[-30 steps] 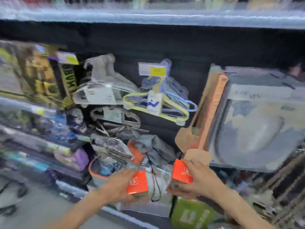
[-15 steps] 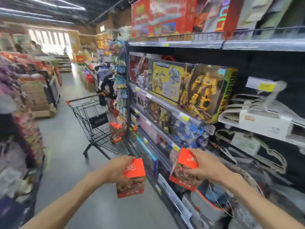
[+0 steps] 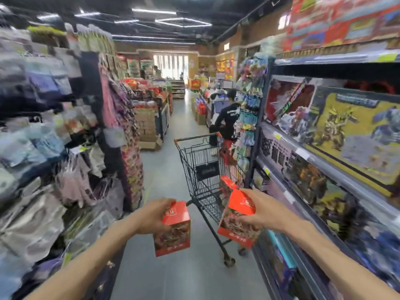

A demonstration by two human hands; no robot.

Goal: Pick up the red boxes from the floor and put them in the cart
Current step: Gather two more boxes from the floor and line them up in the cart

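I hold one red box in each hand at waist height in a shop aisle. My left hand [image 3: 152, 215] grips the top of a red box [image 3: 174, 231] with a brown picture on its front. My right hand [image 3: 258, 211] grips a second red box [image 3: 237, 221], tilted a little. A black wire cart [image 3: 202, 169] with an orange handle stands straight ahead, just beyond both boxes. Another red box [image 3: 227, 185] lies inside the cart, partly hidden behind the one in my right hand.
Toy shelves [image 3: 324, 148] line the right side, close to the cart. Racks of hanging packets [image 3: 75, 148] fill the left. A person in black [image 3: 227, 120] crouches beyond the cart. Cardboard cartons [image 3: 149, 135] stand further down the grey floor.
The view has swung left from the shelf to face down the aisle. The cart now stands directly ahead and closer. Both hands still hold their red boxes.
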